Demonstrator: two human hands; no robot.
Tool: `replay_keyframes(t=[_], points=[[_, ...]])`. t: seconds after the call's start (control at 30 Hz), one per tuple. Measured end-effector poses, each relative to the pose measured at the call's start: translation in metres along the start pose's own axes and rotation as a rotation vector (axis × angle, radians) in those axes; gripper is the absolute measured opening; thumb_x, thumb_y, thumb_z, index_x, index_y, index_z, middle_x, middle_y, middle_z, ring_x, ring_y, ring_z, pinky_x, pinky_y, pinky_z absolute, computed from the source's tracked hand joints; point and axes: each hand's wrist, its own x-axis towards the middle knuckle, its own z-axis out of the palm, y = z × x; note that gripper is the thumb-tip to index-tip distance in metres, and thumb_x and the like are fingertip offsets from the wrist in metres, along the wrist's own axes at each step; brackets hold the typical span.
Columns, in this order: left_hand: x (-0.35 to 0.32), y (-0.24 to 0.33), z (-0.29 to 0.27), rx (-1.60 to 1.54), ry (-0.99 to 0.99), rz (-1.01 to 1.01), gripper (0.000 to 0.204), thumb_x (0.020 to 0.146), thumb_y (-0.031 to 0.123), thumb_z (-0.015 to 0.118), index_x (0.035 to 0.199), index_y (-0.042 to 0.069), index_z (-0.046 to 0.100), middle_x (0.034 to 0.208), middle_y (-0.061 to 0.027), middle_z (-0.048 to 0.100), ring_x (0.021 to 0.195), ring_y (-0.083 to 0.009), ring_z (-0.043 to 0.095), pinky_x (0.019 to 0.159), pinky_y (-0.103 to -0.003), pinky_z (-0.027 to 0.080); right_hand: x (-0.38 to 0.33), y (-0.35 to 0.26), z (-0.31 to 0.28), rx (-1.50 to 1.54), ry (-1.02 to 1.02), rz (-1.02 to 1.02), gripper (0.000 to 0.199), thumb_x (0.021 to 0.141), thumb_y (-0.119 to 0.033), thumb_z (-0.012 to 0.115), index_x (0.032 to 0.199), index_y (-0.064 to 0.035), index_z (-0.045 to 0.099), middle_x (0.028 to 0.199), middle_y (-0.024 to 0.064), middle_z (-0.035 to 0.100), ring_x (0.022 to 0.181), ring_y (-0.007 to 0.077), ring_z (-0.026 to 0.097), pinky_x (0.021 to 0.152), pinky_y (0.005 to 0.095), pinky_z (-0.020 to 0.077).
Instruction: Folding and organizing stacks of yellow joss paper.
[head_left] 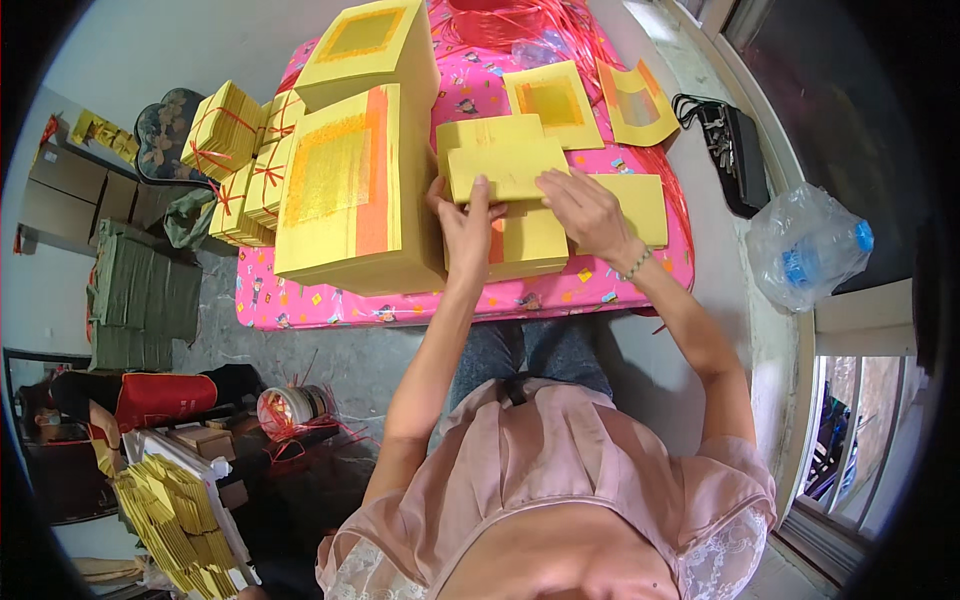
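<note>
A folded yellow paper sheet (505, 165) lies on a small stack of yellow sheets (530, 245) on the pink table (300, 305). My left hand (465, 225) grips the sheet's lower left edge, thumb on top. My right hand (590, 210) presses flat on its right end, with a bead bracelet at the wrist. A tall stack of yellow sheets with gold and orange print (345, 190) stands just left of my left hand, and a second tall stack (365, 50) is behind it.
Bundles of yellow paper tied with red string (235, 160) sit at the table's left. Loose gold-centred sheets (555, 100) and red string (520, 25) lie at the far side. A plastic bag with a bottle (805, 245) and a black item (735, 150) are on the right.
</note>
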Motion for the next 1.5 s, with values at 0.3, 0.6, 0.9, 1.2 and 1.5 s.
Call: replay_keyframes(t=[0.3, 0.6, 0.9, 1.2, 1.5], points=[[-0.032, 0.006, 0.002, -0.017, -0.083, 0.121, 0.032, 0.091, 0.002, 0.057, 0.121, 0.001, 0.047, 0.108, -0.0044, 0.057, 0.099, -0.0109, 0.055, 0.079, -0.025, 0.049, -0.018, -0.025, -0.035, 0.248, 0.134, 0.581, 0.05, 0.092, -0.017, 0.06, 0.135, -0.0008, 0.041, 0.136, 0.0175, 0.046, 0.127, 0.0299, 0.047, 0.104, 0.0375, 0.0392], [-0.062, 0.0, 0.027, -0.017, -0.247, 0.202, 0.028, 0.091, 0.001, 0.059, 0.118, 0.001, 0.051, 0.107, -0.0036, 0.058, 0.101, -0.0096, 0.053, 0.086, -0.024, 0.044, -0.044, -0.016, -0.053, 1.009, 0.252, 0.92, 0.033, 0.1, -0.013, 0.047, 0.129, 0.0026, 0.042, 0.123, 0.0091, 0.055, 0.114, 0.0127, 0.051, 0.097, 0.028, 0.0408], [-0.113, -0.041, 0.049, 0.365, -0.667, 0.13, 0.064, 0.088, 0.011, 0.066, 0.14, 0.001, 0.03, 0.132, -0.0179, 0.047, 0.118, -0.0275, 0.053, 0.099, -0.04, 0.045, -0.094, 0.044, -0.063, 1.012, 0.283, 1.148, 0.029, 0.1, -0.017, 0.048, 0.123, 0.0007, 0.05, 0.113, 0.0088, 0.063, 0.101, 0.0113, 0.061, 0.087, 0.0263, 0.0483], [-0.105, -0.109, 0.064, 1.091, -0.698, 0.573, 0.076, 0.078, 0.02, 0.071, 0.136, -0.01, 0.031, 0.137, -0.0272, 0.035, 0.127, -0.0427, 0.034, 0.102, -0.048, 0.035, -0.148, 0.075, -0.021, 0.501, 0.065, 1.224, 0.028, 0.097, -0.02, 0.05, 0.116, 0.0009, 0.051, 0.103, 0.0149, 0.064, 0.093, 0.0215, 0.063, 0.083, 0.0335, 0.0476], [-0.104, -0.128, 0.06, 1.169, -0.652, 0.65, 0.077, 0.082, 0.028, 0.067, 0.139, -0.009, 0.029, 0.14, -0.0241, 0.034, 0.127, -0.0407, 0.035, 0.104, -0.048, 0.032, -0.157, 0.07, -0.012, 0.225, 0.008, 1.037, 0.025, 0.096, -0.02, 0.049, 0.111, 0.0005, 0.047, 0.096, 0.0259, 0.063, 0.09, 0.042, 0.063, 0.075, 0.0463, 0.0478]])
